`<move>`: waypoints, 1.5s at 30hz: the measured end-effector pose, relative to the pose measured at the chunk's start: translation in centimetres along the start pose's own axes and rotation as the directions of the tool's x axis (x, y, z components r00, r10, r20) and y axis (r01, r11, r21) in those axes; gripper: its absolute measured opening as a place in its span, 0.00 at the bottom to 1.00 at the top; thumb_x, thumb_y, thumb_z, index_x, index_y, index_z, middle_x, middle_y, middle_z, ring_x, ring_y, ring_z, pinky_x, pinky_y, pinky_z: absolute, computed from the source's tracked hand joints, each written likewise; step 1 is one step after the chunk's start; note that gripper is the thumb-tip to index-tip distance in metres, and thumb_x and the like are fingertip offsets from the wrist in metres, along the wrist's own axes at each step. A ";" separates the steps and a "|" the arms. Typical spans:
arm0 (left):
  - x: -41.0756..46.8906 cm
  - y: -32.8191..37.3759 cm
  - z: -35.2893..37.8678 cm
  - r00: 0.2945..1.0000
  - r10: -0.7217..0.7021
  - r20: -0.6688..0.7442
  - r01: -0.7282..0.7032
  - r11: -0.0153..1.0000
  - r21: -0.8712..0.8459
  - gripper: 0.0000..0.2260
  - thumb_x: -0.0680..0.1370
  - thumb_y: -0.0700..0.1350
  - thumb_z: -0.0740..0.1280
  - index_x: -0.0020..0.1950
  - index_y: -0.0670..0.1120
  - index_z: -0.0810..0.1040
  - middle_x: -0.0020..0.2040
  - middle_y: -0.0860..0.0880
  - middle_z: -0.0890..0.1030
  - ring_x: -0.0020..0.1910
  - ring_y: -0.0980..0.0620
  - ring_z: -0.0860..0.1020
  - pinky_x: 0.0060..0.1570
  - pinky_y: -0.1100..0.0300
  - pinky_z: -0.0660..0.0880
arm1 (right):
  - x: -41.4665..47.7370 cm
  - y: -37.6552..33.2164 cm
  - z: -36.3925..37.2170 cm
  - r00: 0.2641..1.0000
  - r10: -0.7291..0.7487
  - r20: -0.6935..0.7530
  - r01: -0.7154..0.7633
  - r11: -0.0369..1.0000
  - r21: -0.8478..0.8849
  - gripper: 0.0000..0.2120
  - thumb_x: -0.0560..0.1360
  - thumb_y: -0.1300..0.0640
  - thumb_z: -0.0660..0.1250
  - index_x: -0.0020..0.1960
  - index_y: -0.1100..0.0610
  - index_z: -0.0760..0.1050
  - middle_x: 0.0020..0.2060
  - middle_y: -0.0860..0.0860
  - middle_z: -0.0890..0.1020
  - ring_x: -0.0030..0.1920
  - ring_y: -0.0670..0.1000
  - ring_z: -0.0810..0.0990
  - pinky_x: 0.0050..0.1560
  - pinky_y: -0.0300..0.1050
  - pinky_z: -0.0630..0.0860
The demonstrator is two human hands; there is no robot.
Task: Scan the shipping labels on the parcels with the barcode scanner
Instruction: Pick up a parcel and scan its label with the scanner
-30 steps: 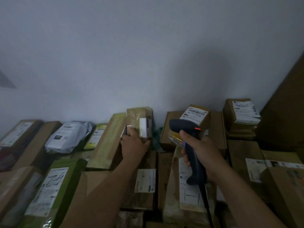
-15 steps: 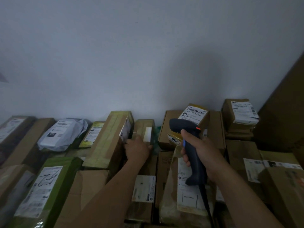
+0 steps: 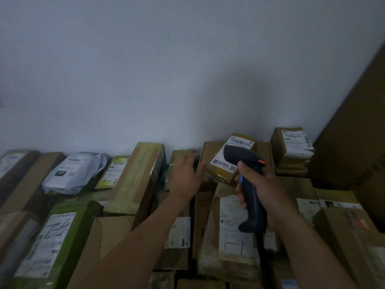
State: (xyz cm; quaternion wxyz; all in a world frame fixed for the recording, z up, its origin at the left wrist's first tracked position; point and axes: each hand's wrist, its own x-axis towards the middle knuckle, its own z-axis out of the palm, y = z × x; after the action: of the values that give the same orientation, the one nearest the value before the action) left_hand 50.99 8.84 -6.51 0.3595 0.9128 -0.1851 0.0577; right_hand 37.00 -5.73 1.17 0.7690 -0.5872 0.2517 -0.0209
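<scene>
My right hand (image 3: 268, 195) grips the handle of a dark barcode scanner (image 3: 248, 184), whose head points toward a small yellow-taped parcel (image 3: 233, 161) with a white barcode label facing me. My left hand (image 3: 187, 178) hovers open, fingers spread, just left of that parcel and over a small brown box (image 3: 179, 157) that lies among the others. Many cardboard parcels with shipping labels are packed side by side against the wall.
A long taped carton (image 3: 135, 178) lies left of my left hand. A grey poly mailer (image 3: 73, 172) and a green-wrapped parcel (image 3: 60, 240) sit further left. A labelled box (image 3: 291, 144) stands at the back right beside a tall cardboard sheet (image 3: 354, 132). The scanner's cable (image 3: 261, 265) runs down toward me.
My left hand set the small brown box down, let go of it and moved right with fingers spread. The scanner hand stayed nearly still.
</scene>
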 end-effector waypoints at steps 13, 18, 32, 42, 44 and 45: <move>0.8 5.2 0.2 0.978 -0.163 0.130 0.178 0.978 -0.109 0.14 0.74 0.51 0.74 0.57 0.49 0.78 0.53 0.49 0.83 0.47 0.54 0.82 0.41 0.66 0.77 | -0.8 -0.2 -1.3 0.986 -0.046 -0.161 0.029 0.994 -0.104 0.17 0.70 0.43 0.74 0.41 0.58 0.79 0.26 0.51 0.81 0.25 0.50 0.79 0.25 0.41 0.75; 0.4 0.8 -1.7 0.915 -0.390 -0.106 0.390 0.921 -0.025 0.34 0.71 0.58 0.74 0.71 0.45 0.67 0.61 0.43 0.75 0.54 0.46 0.77 0.45 0.57 0.73 | -0.6 -0.4 -0.3 0.996 -0.010 -0.093 -0.001 0.993 -0.120 0.18 0.72 0.45 0.73 0.45 0.61 0.79 0.27 0.52 0.80 0.25 0.49 0.79 0.25 0.40 0.75; -6.0 -4.8 -3.5 0.923 -0.377 0.079 0.375 0.926 0.042 0.32 0.80 0.52 0.67 0.79 0.43 0.58 0.71 0.39 0.69 0.67 0.43 0.72 0.65 0.53 0.71 | -3.7 0.2 2.2 0.997 0.024 0.079 0.001 0.952 -0.306 0.18 0.74 0.47 0.72 0.41 0.63 0.79 0.26 0.52 0.79 0.24 0.48 0.77 0.25 0.39 0.74; -13.4 -6.4 -4.0 0.778 -0.517 0.356 0.407 0.847 0.340 0.33 0.73 0.59 0.74 0.71 0.41 0.72 0.65 0.42 0.77 0.63 0.45 0.77 0.57 0.57 0.75 | -8.5 4.5 3.4 1.000 -0.026 0.009 0.026 0.812 -0.583 0.15 0.74 0.45 0.72 0.37 0.56 0.78 0.25 0.52 0.80 0.24 0.47 0.78 0.26 0.41 0.75; -13.6 -6.3 -4.3 0.773 -0.506 0.381 0.399 0.856 0.328 0.30 0.72 0.58 0.75 0.69 0.44 0.76 0.64 0.44 0.79 0.61 0.48 0.78 0.53 0.61 0.75 | -8.6 5.3 3.4 0.999 -0.042 -0.011 0.026 0.793 -0.608 0.15 0.74 0.45 0.71 0.38 0.56 0.79 0.29 0.55 0.83 0.25 0.48 0.78 0.29 0.43 0.76; -13.7 -6.2 -4.3 0.772 -0.499 0.394 0.401 0.863 0.307 0.29 0.72 0.58 0.75 0.68 0.46 0.76 0.64 0.45 0.80 0.61 0.49 0.78 0.51 0.63 0.73 | -8.7 5.6 3.4 0.999 -0.037 -0.019 0.018 0.795 -0.606 0.15 0.74 0.45 0.71 0.38 0.57 0.79 0.31 0.57 0.83 0.25 0.49 0.79 0.29 0.43 0.76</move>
State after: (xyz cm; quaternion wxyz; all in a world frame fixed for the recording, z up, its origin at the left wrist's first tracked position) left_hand 40.83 20.03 -10.54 0.2123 0.9492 -0.0329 -0.2298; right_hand 29.37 1.91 -0.16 0.5365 -0.8056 0.2482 0.0406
